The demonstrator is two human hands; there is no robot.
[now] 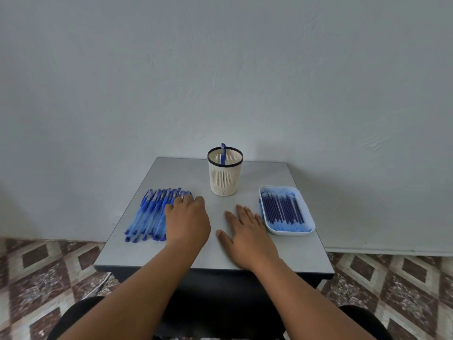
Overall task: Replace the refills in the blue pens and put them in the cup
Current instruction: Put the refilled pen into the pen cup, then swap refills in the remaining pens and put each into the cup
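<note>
Head view: left hand [187, 220] is reaching onto the pens [153, 213], fingers [182, 198] loosely curved, holding nothing.
Light, slick and likely rolling; pinching mid-barrel looks best. Right hand [247, 238] is lying flat on the tabletop [171, 173], fingers spread.

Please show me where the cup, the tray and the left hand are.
cup [224, 179]: head view, on its slotted front wall.
tray [289, 233]: head view, on its near white rim.
left hand [187, 220]: head view, on the back of the hand.
</note>
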